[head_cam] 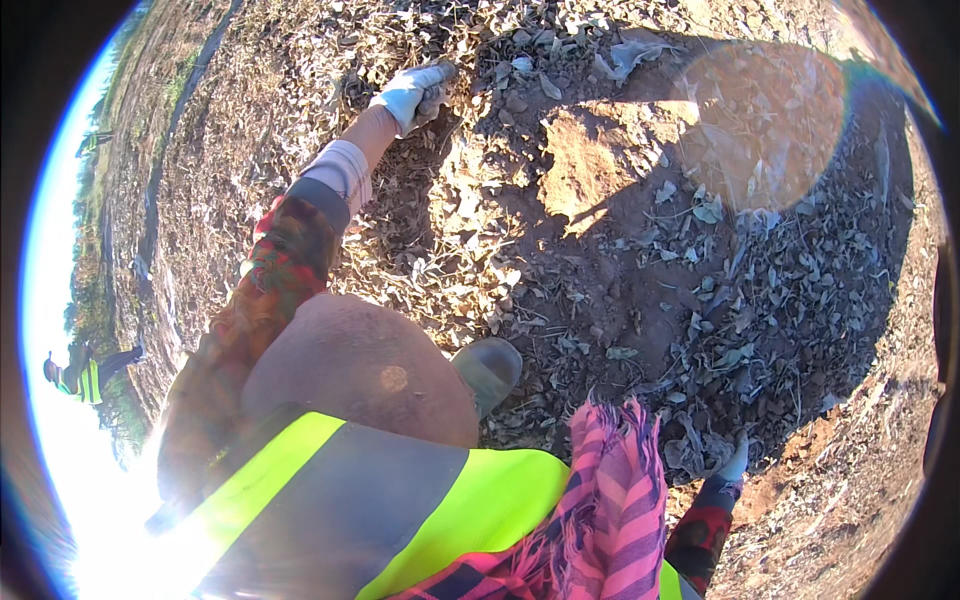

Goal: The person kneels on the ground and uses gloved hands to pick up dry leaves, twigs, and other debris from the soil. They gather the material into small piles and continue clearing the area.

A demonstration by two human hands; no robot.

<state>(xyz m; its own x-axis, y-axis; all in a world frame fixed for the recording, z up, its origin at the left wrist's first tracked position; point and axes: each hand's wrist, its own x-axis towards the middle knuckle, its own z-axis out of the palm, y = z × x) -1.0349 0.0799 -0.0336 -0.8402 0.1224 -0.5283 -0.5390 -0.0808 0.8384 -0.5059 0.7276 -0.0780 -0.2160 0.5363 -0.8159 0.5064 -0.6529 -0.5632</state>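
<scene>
My left hand (417, 96), in a white glove with soiled grey fingers, is at the upper middle, low over dry leaves and stems. Its fingers look curled; whether they hold anything cannot be made out. At the lower right, my right hand (735, 459), also in a pale glove, reaches down in shadow beside crumpled thin plastic film (694, 450). Its fingers are mostly hidden, so its grip is unclear. Between the hands lie withered leaves (465, 262) and bare brown soil (581, 161).
One boot (489, 371) stands on the leaf litter, near my bent knee (360, 360). A torn piece of clear plastic film (632, 56) lies at the top. A fringed pink checked scarf (619, 487) hangs down in front. Another person in a reflective vest (88, 381) is far off left.
</scene>
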